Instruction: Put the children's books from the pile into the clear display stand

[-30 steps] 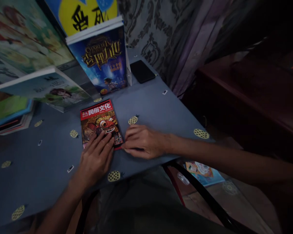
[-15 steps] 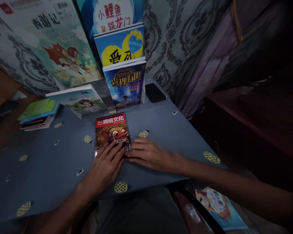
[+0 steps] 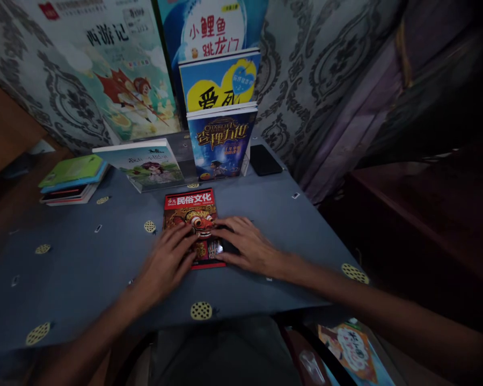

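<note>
A small book (image 3: 190,200) with a red title band and a mask on its cover lies closed on the table in front of me. My left hand (image 3: 166,256) rests over its left side, palm down, fingers stretched across the cover. From the right, my right hand (image 3: 247,244) reaches over the book's right edge, fingers extended and a little apart, the fingertips on or just above the cover. Neither hand is wrapped around anything. Parts of the book's left and right edges are hidden under the hands.
Behind stand a blue book (image 3: 221,153), a blue-yellow book (image 3: 217,80) and a tall book (image 3: 132,69). A pale book (image 3: 148,169) leans left of them. A stack of books (image 3: 74,174) lies at the left. A dark phone (image 3: 265,160) lies at the right of the table (image 3: 116,257).
My left hand has slid leftward off the book's middle, and my right hand has moved up onto its right side. The whole view has shifted slightly.
</note>
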{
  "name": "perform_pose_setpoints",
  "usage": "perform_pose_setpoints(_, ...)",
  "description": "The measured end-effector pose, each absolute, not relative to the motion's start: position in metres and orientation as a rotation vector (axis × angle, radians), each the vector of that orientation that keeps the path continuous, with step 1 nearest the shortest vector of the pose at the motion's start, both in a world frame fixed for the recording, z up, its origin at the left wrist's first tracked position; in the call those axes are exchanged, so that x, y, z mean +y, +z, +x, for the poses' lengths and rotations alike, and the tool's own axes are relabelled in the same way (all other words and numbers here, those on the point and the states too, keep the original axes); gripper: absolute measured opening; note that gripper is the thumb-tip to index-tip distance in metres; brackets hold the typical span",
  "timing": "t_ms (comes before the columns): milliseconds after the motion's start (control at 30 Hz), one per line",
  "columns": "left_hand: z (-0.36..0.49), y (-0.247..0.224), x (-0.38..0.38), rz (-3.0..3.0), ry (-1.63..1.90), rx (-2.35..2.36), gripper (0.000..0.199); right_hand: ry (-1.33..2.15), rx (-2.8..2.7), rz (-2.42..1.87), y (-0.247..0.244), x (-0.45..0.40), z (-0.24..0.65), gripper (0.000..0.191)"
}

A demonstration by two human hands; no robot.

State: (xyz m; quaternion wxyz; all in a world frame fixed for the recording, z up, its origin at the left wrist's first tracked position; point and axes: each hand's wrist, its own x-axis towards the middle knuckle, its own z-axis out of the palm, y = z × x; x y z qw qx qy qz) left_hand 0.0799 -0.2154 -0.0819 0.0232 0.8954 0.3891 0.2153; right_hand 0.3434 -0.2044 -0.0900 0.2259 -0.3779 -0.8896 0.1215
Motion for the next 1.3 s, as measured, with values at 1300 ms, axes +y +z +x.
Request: perform_pose_setpoints(1300, 0.075, -0.063, -0.175, 0.694, 1.145, 0.995, 0.028, 0.784, -2.224, -1.055, -0.086, -0.199, 0.349, 0.081)
